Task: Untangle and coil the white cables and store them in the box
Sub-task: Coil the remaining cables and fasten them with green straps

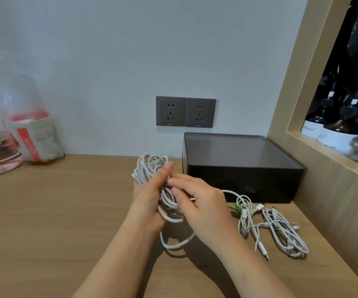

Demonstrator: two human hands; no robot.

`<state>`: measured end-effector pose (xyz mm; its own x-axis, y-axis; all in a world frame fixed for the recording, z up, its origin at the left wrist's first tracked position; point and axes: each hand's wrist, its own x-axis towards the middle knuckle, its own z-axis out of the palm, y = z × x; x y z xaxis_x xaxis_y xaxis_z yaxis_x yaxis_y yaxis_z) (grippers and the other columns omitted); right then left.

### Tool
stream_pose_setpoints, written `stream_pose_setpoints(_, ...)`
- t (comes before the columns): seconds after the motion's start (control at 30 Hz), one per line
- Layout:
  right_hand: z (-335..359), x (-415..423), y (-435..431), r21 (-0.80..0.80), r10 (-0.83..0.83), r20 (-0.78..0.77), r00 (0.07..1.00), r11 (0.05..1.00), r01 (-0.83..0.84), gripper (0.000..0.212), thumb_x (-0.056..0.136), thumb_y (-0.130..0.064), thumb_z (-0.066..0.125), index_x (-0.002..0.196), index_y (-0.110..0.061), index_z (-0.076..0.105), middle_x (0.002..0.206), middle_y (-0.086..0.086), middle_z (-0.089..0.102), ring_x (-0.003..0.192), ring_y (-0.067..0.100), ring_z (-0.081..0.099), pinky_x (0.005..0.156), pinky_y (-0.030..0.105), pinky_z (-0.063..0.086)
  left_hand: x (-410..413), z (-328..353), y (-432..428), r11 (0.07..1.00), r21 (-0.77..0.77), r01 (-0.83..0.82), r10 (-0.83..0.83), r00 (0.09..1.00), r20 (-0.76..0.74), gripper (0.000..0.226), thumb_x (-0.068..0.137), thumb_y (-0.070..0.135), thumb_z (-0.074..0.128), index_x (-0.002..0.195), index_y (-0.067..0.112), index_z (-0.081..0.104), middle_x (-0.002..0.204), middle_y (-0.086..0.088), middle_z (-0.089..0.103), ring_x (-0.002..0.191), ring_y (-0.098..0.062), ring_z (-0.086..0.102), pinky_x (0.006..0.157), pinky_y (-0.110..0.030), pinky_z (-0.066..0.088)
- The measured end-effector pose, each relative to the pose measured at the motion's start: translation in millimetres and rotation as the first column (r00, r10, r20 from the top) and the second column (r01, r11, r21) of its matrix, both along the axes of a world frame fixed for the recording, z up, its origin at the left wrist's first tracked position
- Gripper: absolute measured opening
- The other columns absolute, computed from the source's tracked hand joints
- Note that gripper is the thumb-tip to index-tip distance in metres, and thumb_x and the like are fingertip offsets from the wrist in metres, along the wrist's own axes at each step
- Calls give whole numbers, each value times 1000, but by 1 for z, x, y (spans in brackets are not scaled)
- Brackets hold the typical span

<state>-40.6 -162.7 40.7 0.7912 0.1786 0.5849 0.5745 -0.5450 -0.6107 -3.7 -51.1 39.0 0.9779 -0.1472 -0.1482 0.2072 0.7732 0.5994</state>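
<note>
White cable bundle (152,168), loosely wound, held over the middle of the wooden surface (55,211); left hand (150,196) grasps it from the near side, fingers curled round the strands and thumb lying up along them; right hand (201,207) pinches a strand at the bundle's middle between thumb and forefinger, the remaining fingers bent; one loop (175,244) hangs below both hands, and whether it touches the surface cannot be told; a single strand (229,191) runs from behind the right hand toward the right edge, where it meets the loose cables (281,231); these lie tangled near the right edge, in front of the black box (242,166) and apart from it, with a small green tie (237,206) at the end nearest the box; the box stands in the far right corner, against the back wall, its top a flat dark panel; two grey wall sockets (185,111) sit on the wall above the box's left end; a clear plastic bag (12,117) with red-and-white packs stands at the far left edge; dark pump bottles (337,130) stand in the niche at right.
</note>
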Motion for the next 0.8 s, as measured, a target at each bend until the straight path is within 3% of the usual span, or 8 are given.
stream_pose_setpoints(0.07,3,-1,-1,18,-12,-58,998,1000,13,30,91,-15,57,118,-27,64,110,-28,51,98,-24,46,90,0,36,-3,3,-2,997,68,-40,40,999,3,50,61,12,73,108,6,59,76,-13,66,63,-25,69,51,-33,55)
stream_pose_setpoints(0.2,8,-5,-2,237,3,-227,974,970,52,36,87,-16,64,108,-44,56,105,-27,57,96,-14,54,77,5,47,2,3,0,948,145,-285,271,956,109,72,62,1,75,129,7,48,107,-23,63,72,-29,70,58,-37,57)
stream_pose_setpoints(0.3,10,-4,-5,291,26,-419,908,951,107,32,86,-16,65,109,-35,56,98,-17,61,89,-2,60,71,14,52,2,6,-3,875,199,-441,417,896,154,55,76,-12,65,124,8,45,101,-19,62,66,-22,67,55,-33,58)
stream_pose_setpoints(0.43,12,-6,-11,356,173,-670,722,928,108,18,89,-2,57,99,-17,60,74,0,63,66,10,63,67,24,55,9,11,10,823,142,-549,533,835,140,57,79,-12,61,130,5,41,89,-11,62,61,-17,66,52,-32,57)
stream_pose_setpoints(0.53,14,-3,-25,380,174,-671,721,915,133,11,91,-4,55,92,-11,64,64,3,60,46,11,54,71,38,56,12,14,21,861,54,-506,502,861,80,35,84,-11,55,116,3,50,74,-6,56,42,-11,61,38,-24,48)
stream_pose_setpoints(0.6,17,3,-38,345,67,-643,763,915,211,15,94,-12,52,89,-11,66,57,1,56,38,7,44,63,34,55,10,14,24,919,-6,-394,394,918,41,9,88,-5,52,90,4,53,62,-3,54,38,-9,56,36,-19,45)
stream_pose_setpoints(0.7,20,9,-57,283,-117,-606,787,892,351,26,93,-26,55,75,-11,66,47,-2,43,44,9,42,60,30,51,8,12,27,971,-63,-231,232,973,3,19,91,5,50,73,8,52,46,0,54,36,-10,54,36,-17,44)
stream_pose_setpoints(0.8,20,10,-72,456,48,-639,767,827,328,32,92,-17,52,62,-7,53,42,-1,33,42,14,34,65,33,46,6,11,26,978,-149,-148,146,989,-25,21,92,12,51,71,9,52,47,0,56,37,-11,55,39,-17,47)
